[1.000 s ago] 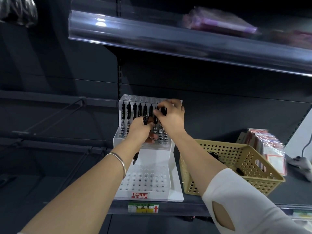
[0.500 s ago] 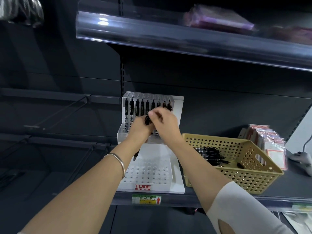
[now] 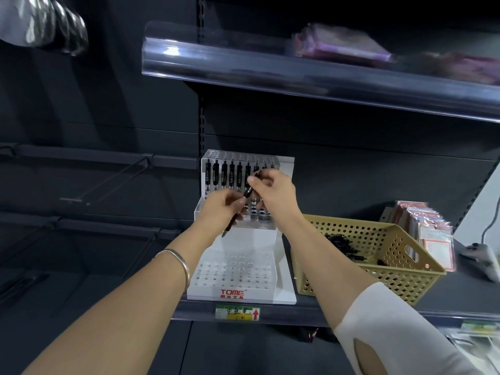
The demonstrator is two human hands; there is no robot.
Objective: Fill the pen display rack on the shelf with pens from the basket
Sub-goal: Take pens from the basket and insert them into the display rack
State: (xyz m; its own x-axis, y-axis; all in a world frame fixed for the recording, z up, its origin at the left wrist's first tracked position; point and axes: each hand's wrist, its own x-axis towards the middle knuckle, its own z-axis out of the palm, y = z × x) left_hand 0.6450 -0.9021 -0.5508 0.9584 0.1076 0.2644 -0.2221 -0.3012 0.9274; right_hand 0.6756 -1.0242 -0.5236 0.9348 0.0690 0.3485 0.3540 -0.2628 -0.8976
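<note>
pens (image 3: 224,176) stand upright in the back row of the pen display rack (image 3: 250,246), on its top step. they fill that row from the left side up to about where the hands are. the right end of the row is hidden behind the right hand (image 3: 276,192). the rack is white and stepped, so that each row can show above the one in front. it sits at the front of the shelf (image 3: 460,296), just beside the yellow basket (image 3: 405,269) on its right. the lowest step, above the red brand mark, has only open holes. some spare pens (image 3: 341,246) lie in the basket, near its back left corner, within easy reach of the right arm.

the left hand (image 3: 219,207) has its fingers curled around the held pen (image 3: 247,192), low on the barrel, and the tip comes out below the fist. the right hand pinches the upper end between thumb and forefinger, which are pressed together, and its other fingers are loosely bent. i think the left hand keeps and steadies the pen so that the right hand can take it and guide it. i cannot tell if the fist holds more than one pen. the held pen is tilted in front of the upper steps and is not yet in any hole.

in my judgement the next move is to turn it upright, tip down, and aim it at the next free hole without pushing the neighbours.
</note>
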